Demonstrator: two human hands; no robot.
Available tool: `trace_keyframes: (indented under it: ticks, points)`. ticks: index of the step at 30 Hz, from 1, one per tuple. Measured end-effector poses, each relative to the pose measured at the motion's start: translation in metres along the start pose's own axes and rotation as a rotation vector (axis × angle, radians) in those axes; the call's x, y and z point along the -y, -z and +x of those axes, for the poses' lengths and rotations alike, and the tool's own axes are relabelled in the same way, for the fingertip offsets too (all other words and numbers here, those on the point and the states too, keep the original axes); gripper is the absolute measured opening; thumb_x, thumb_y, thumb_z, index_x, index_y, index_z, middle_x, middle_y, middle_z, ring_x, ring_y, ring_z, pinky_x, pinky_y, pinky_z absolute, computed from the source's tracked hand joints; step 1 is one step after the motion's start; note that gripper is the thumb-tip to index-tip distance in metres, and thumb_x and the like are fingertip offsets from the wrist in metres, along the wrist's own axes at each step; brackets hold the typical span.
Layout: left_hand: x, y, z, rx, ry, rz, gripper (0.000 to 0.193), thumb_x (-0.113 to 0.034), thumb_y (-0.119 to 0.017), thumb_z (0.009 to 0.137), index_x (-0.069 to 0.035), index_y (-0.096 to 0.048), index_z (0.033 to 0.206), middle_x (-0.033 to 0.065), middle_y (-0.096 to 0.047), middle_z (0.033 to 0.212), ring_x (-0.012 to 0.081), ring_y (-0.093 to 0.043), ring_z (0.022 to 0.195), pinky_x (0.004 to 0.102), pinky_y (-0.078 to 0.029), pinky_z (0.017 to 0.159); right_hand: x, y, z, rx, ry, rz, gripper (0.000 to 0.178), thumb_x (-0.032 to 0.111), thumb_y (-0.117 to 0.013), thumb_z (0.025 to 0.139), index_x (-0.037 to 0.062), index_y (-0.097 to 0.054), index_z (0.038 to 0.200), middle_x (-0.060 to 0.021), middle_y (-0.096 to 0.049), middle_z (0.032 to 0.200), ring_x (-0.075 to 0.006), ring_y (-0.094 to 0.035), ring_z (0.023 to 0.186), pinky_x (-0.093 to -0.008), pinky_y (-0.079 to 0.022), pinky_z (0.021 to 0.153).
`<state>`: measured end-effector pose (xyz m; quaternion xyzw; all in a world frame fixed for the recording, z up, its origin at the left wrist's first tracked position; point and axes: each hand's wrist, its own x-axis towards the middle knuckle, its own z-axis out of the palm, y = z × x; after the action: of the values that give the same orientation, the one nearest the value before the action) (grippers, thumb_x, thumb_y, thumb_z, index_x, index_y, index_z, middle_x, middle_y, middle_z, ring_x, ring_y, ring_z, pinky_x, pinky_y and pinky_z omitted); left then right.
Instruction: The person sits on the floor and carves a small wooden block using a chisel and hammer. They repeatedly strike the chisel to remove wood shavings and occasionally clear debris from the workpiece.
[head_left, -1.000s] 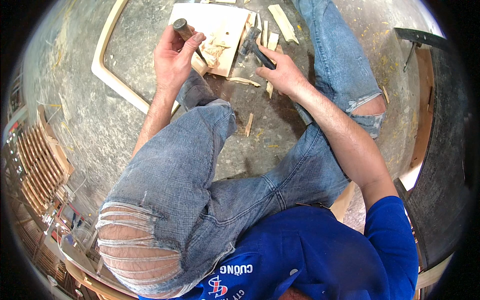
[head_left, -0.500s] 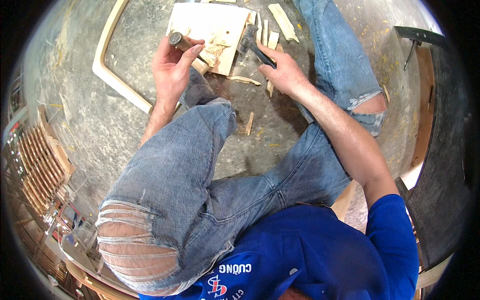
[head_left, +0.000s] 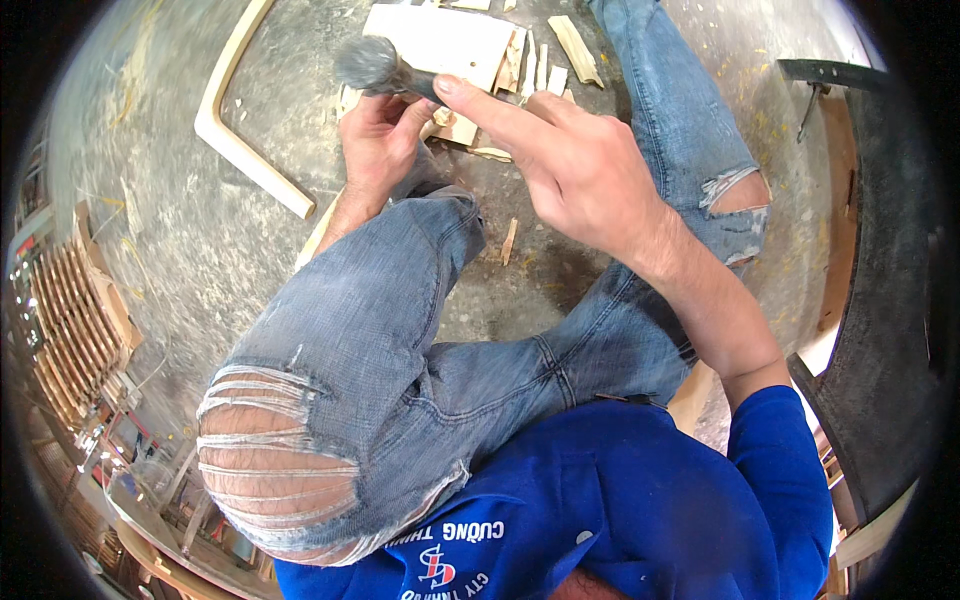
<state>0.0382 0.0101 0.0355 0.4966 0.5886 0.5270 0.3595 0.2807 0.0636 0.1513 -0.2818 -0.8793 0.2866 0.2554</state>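
Observation:
My right hand [head_left: 590,180] is wrapped round the dark handle of a hammer, index finger stretched along it. The hammer's head [head_left: 368,64] is over my left hand [head_left: 380,145], blurred by motion. Closed fingers of the left hand hold a chisel upright; its handle end and blade are now hidden behind the hammer and hand. Beneath is a pale wooden board [head_left: 440,35] with a small round hole, lying on the floor. Curled shavings and split wood strips [head_left: 530,72] lie on and beside its right edge.
A bent wooden frame piece [head_left: 222,85] lies on the floor at the left. My jeans-clad legs flank the work. A loose offcut [head_left: 575,50] and a small splinter [head_left: 509,241] are on the concrete. Stacked curved slats [head_left: 75,325] stand far left; a dark panel [head_left: 885,320] is at right.
The hammer has swung left, from beside the board to over the chisel in my left hand. The left hand has shifted slightly right and down in view, still holding the chisel.

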Motion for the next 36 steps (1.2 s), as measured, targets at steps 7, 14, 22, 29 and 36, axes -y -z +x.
trace_keyframes:
  ticks: [7,14,22,29,36]
  points:
    - [0.009,0.007,-0.014,-0.049,0.007,-0.041,0.026,0.000,-0.076,0.097,0.001,-0.066,0.121,0.0092,-0.078,0.104,0.0128,-0.074,0.098,0.0292,-0.062,0.084,0.018,0.004,0.001,-0.012,-0.025,0.116,0.059,0.002,-0.068,0.096,0.0201,-0.061,0.151,-0.0154,-0.070,0.088,-0.0305,-0.067,0.072,-0.0402,-0.058,0.071]
    - [0.002,0.010,0.001,-0.013,-0.006,-0.052,0.017,-0.004,-0.076,0.098,-0.001,-0.064,0.110,0.0054,-0.075,0.101,0.0100,-0.071,0.094,0.0278,-0.060,0.082,-0.001,-0.004,0.004,-0.102,-0.146,0.300,0.057,0.001,-0.067,0.095,0.0190,-0.063,0.148,-0.0190,-0.075,0.121,-0.0364,-0.076,0.100,-0.0424,-0.062,0.085]
    - [0.016,0.042,0.015,-0.372,0.299,-0.232,0.025,-0.003,-0.072,0.100,-0.003,-0.054,0.117,0.0143,-0.070,0.111,0.0282,-0.076,0.104,0.0352,-0.066,0.081,-0.011,-0.002,0.011,-0.289,-0.140,0.528,0.052,0.003,-0.066,0.099,0.0112,-0.060,0.150,-0.0160,-0.072,0.136,-0.0234,-0.072,0.120,-0.0344,-0.057,0.102]
    - [-0.025,0.007,0.001,-0.407,0.108,-0.267,0.024,-0.004,-0.070,0.102,-0.002,-0.054,0.119,0.0159,-0.071,0.109,0.0290,-0.075,0.108,0.0388,-0.065,0.090,-0.039,-0.012,-0.009,-0.239,-0.505,0.671,0.054,0.005,-0.066,0.101,0.0089,-0.056,0.153,-0.0098,-0.075,0.127,-0.0121,-0.067,0.111,-0.0288,-0.055,0.097]
    - [-0.022,0.019,0.013,0.045,0.016,0.027,0.018,-0.003,-0.074,0.100,-0.003,-0.062,0.114,0.0093,-0.075,0.108,0.0163,-0.072,0.104,0.0321,-0.059,0.093,-0.057,-0.007,-0.016,-0.224,-0.635,0.730,0.054,0.007,-0.066,0.101,0.0081,-0.056,0.154,0.0009,-0.071,0.104,-0.0034,-0.056,0.085,-0.0232,-0.050,0.076]
